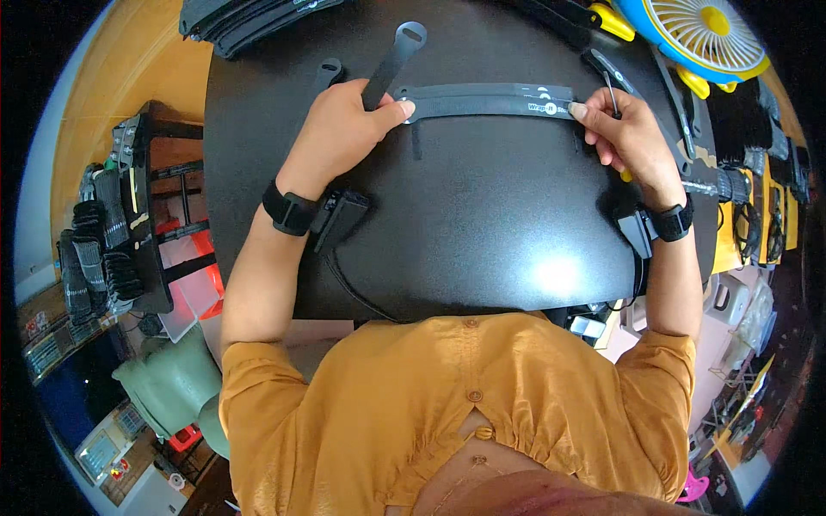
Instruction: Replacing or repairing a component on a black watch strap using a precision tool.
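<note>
My left hand is closed on dark straps: one end with a slotted tab sticks up, and the thumb presses the left end of a long flat dark strap with white print, lying crosswise. Another slotted tab shows behind the fingers. My right hand pinches the right end of the long strap and also holds a thin metal tool with a yellow end. A dark strap end lies just beyond it. Both wrists wear black bands with small devices.
The black table has stacked black straps at its back left, a blue and yellow fan at back right, and cables near the front. A side rack with strap bundles stands left. A green chair is lower left.
</note>
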Motion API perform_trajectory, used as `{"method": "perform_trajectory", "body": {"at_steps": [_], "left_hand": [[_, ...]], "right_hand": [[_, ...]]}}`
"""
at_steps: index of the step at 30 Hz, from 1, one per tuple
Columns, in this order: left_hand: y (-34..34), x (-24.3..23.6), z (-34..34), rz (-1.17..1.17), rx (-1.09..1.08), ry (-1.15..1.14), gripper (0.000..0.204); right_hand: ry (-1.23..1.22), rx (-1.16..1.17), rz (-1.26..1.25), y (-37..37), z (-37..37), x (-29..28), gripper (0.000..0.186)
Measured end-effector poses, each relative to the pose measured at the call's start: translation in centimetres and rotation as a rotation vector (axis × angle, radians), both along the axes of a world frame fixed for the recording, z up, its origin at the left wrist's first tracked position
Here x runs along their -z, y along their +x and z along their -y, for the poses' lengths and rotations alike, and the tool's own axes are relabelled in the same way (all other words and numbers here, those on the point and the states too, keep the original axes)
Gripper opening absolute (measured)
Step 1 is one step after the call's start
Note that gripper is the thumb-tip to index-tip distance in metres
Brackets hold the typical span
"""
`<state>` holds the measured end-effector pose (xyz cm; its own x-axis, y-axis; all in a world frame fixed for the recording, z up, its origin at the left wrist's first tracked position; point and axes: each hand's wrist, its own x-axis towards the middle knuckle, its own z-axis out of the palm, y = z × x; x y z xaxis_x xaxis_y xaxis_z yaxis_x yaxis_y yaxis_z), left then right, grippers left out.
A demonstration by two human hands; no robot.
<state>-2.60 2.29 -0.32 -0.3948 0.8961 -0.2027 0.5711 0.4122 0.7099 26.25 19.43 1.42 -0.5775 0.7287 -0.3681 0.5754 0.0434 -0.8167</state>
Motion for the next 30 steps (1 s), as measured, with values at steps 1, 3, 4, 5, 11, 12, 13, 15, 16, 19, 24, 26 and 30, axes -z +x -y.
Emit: {"method": "perform_trajectory", "body": {"at_steps": [1, 3, 4, 5, 11, 12, 13, 15, 16, 19, 24, 26, 30], "left_hand": [[0.1, 0.0, -0.1, -0.028, 0.001, -0.007, 0.03], [-0.2, 0.2, 0.0, -0.045, 0.012, -0.005, 0.033], [-0.3, 0.2, 0.0, -0.067, 0.017, -0.005, 0.038], [-0.1, 0.1, 0.0, -0.06, 0.029, 0.0, 0.038], [0.4, -0.8, -0.3, -0.08, -0.024, -0.096, 0.038], [0.3, -0.7, -0.3, -0.08, -0.019, -0.093, 0.038], [0.2, -0.5, -0.2, -0.092, -0.013, -0.071, 0.038], [0.3, -0.6, -0.2, -0.104, -0.005, -0.047, 0.038], [0.4, -0.8, -0.2, -0.128, -0.013, -0.068, 0.038], [0.6, -0.9, -0.3, -0.125, -0.026, -0.088, 0.038], [0.8, -1.2, -0.4, -0.102, -0.035, -0.113, 0.038], [0.5, -0.6, -0.3, -0.164, -0.014, -0.07, 0.039], [0.1, 0.3, 0.0, -0.126, -0.021, -0.002, 0.031]], "right_hand": [[0.001, 0.005, 0.003, 0.0, 0.0, 0.1, 0.02], [-0.012, -0.01, -0.036, 0.2, -0.1, 0.4, 0.02], [-0.008, 0.001, -0.03, 0.3, -0.2, 0.4, 0.02], [-0.024, -0.014, -0.053, 0.2, -0.2, 0.5, 0.02], [0.013, -0.001, -0.026, -0.1, 0.0, 0.4, 0.019], [0.027, 0.003, -0.01, -0.2, 0.1, 0.2, 0.019], [0.04, 0.007, 0.005, -0.3, 0.2, 0.1, 0.019], [0.051, 0.007, 0.014, -0.4, 0.2, 0.1, 0.02], [0.065, 0.004, 0.028, -0.5, 0.2, 0.2, 0.02], [0.09, 0.002, 0.053, -0.6, 0.1, 0.2, 0.021], [0.102, 0.011, 0.054, -0.7, 0.1, 0.2, 0.022], [0.12, 0.025, 0.085, -0.9, 0.2, 0.1, 0.023], [0.166, 0.006, 0.209, -1.1, 0.4, -0.9, 0.024]]}}
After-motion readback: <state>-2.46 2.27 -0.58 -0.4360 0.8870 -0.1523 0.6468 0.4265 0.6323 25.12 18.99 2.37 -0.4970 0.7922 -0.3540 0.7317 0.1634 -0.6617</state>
